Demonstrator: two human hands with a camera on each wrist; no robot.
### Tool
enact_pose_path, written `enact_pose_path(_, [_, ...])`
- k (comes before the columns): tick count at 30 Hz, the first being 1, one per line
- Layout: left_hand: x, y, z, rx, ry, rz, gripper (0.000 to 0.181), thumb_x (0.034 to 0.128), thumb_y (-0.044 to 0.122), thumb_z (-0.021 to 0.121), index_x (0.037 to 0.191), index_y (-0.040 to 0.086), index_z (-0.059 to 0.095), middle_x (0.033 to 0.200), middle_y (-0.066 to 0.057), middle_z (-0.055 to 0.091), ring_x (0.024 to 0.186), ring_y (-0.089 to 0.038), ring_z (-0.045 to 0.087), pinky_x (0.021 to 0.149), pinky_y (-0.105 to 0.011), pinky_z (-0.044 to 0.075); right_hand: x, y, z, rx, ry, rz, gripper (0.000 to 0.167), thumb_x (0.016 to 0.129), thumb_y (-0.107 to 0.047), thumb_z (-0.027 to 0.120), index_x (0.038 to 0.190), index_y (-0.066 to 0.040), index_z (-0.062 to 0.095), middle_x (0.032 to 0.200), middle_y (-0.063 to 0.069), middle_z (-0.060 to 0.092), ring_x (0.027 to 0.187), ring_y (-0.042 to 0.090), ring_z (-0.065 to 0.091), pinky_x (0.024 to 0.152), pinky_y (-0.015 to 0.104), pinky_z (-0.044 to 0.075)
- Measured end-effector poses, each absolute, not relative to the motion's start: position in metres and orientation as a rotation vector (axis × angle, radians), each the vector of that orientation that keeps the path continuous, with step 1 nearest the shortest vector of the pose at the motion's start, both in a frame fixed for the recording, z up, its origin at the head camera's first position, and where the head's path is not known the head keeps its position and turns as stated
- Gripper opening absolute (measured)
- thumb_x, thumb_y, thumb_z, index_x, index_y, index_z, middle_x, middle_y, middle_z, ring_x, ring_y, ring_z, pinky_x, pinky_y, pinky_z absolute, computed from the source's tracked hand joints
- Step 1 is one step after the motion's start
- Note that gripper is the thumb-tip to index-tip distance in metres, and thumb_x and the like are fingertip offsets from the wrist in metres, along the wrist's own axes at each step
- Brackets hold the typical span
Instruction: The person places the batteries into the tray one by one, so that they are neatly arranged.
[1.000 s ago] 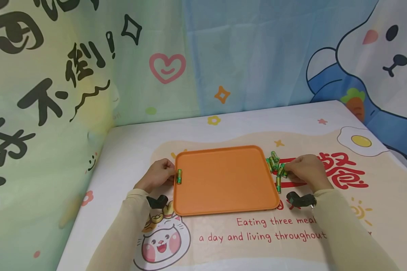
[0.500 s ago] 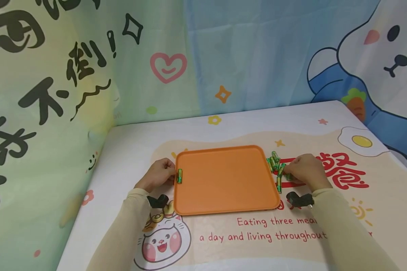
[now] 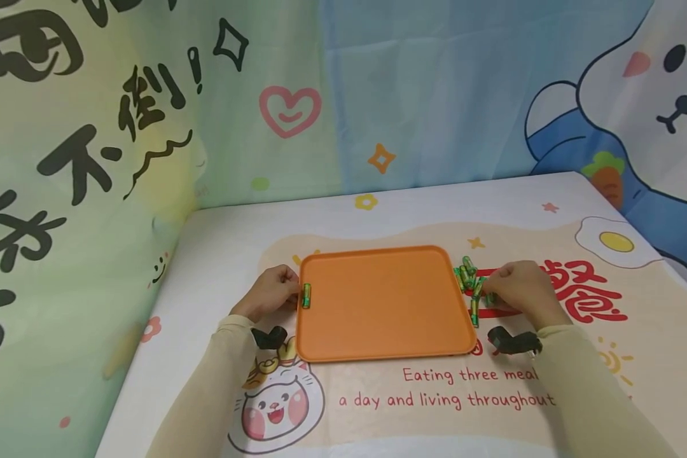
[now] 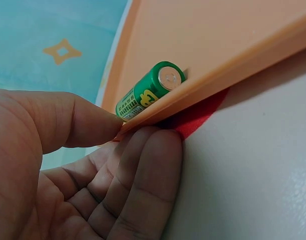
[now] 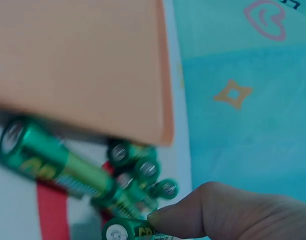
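Note:
An orange tray (image 3: 386, 305) lies on the table, with one green battery (image 3: 306, 296) just inside its left edge. My left hand (image 3: 268, 294) pinches that edge, thumb on the rim and fingers beneath, beside the battery (image 4: 151, 90) in the left wrist view. Off the tray's right side is a loose pile of several green batteries (image 3: 467, 273). At the pile's right my right hand (image 3: 521, 287) has its thumb against one battery (image 5: 123, 230), seen at the bottom of the right wrist view; its other fingers are hidden there.
The tabletop cloth (image 3: 435, 413) carries printed drawings and red lettering. A patterned curtain (image 3: 423, 95) hangs behind the table and along its left side. Dark straps with wrist cameras sit at both cuffs.
The head view has shifted slightly. My right hand's fingertips have moved a little at the pile, and a battery beside them lies differently. My left hand keeps its place at the tray's edge.

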State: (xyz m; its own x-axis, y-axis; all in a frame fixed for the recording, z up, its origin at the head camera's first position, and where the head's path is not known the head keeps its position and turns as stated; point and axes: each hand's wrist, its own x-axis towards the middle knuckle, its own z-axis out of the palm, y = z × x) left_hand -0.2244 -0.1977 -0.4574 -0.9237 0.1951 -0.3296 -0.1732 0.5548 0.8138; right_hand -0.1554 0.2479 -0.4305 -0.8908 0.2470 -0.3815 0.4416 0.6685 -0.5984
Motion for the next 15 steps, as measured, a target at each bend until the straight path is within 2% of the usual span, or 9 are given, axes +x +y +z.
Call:
enact_pose_path(5, [-0.225,-0.197,-0.457,0.011,2.43,1.3,0.014,0.0974,0.014,0.062,0.105,0.002,0.059,0.096,-0.012,0.066,0.079,-0.02,0.066,0.072,-0.029,0.058,-0.158,0.238,-0.421,0.491,2.59,-1.158,0.037,0.096,-0.029,0.066,0.116,0.002,0.067,0.093,0.01,0.068,0.088,0.029,0.062,0.081,0.04,0.053])
enact_pose_path(9, [-0.224,-0.197,-0.457,0.024,2.444,1.282,0.014,0.0976,0.014,0.062,0.105,0.003,0.059,0.097,-0.011,0.066,0.079,-0.02,0.064,0.072,-0.028,0.057,-0.161,0.228,-0.414,0.452,2.561,-1.249,0.038,0.095,-0.028,0.066,0.119,0.001,0.065,0.101,0.012,0.068,0.088,0.026,0.066,0.085,0.041,0.058])
enact_pose_path(15, [-0.224,-0.197,-0.458,0.023,2.444,1.279,0.014,0.098,0.015,0.062,0.105,0.003,0.059,0.096,-0.011,0.065,0.08,-0.02,0.065,0.072,-0.028,0.057,-0.165,0.207,-0.405,0.376,2.496,-1.403,0.036,0.093,-0.021,0.066,0.118,0.004,0.065,0.097,0.01,0.069,0.079,0.018,0.069,0.078,0.036,0.063])
